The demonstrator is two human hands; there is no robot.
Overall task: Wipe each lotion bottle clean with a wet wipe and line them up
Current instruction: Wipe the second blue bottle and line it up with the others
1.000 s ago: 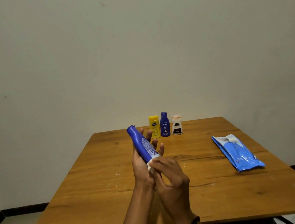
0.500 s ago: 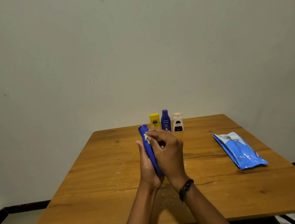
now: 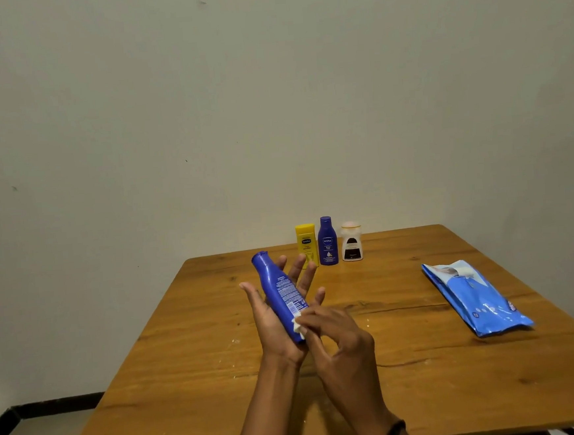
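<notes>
My open left hand [image 3: 280,321] cradles a glossy blue plastic lotion bottle [image 3: 279,295], tilted, above the wooden worktop [image 3: 410,362]. My right hand [image 3: 336,340] pinches a crumpled white wet wipe [image 3: 297,323] against its base.

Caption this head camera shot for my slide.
Left hand cradles a blue lotion bottle while the right hand rubs a wet wipe near its base.

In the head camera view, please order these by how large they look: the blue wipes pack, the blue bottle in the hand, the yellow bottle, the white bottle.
1. blue wipes pack
2. blue bottle in the hand, though it is nearer the camera
3. yellow bottle and white bottle: too alike to rank, and fingers partly hide the yellow one
</notes>
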